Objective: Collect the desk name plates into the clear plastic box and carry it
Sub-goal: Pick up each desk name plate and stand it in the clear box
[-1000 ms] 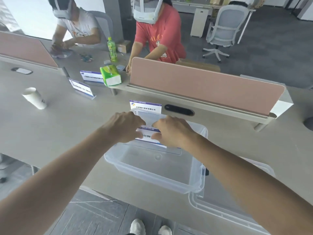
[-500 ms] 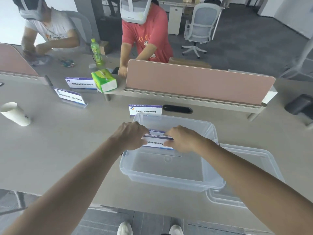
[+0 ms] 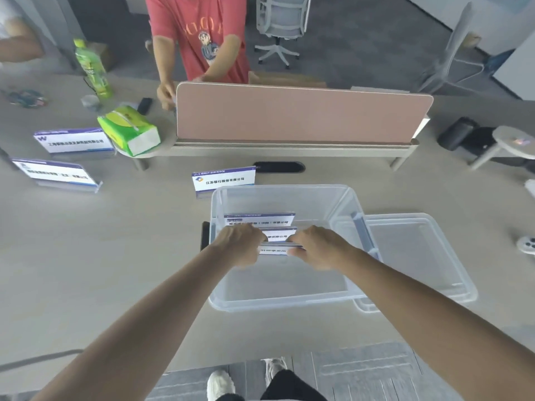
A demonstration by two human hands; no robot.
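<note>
The left hand [image 3: 239, 249] and right hand [image 3: 318, 249] cover both ends of the held name plate [image 3: 273, 251], whose print is blurred and unreadable.

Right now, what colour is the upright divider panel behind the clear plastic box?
The divider panel is dusty pink; head view.

1. Clear plastic box [image 3: 278, 303]: transparent plastic is noted, smooth and slightly glossy, with faintly clouded walls.
2. Lid [image 3: 419, 256]: the same translucent plastic is seen, smooth, with a soft sheen.
3. Held name plate [image 3: 273, 250]: glossy clear plastic is recorded over a white printed paper insert.
4. Standing name plate [image 3: 224, 180]: finished likewise, with a glossy face.
5. Desk [image 3: 115, 256]: a pale, smooth, matt top is observed.
6. Partition screen [image 3: 295, 117]: pink and matt; cloth or board cannot be told.
7. Tissue pack [image 3: 130, 131]: wrapped in glossy green plastic film.
8. Bottle [image 3: 92, 68]: green translucent plastic.
9. Shirt [image 3: 199, 30]: red matt cloth, printed.
10. Floor [image 3: 362, 369]: grey matt ribbed carpet.
</note>
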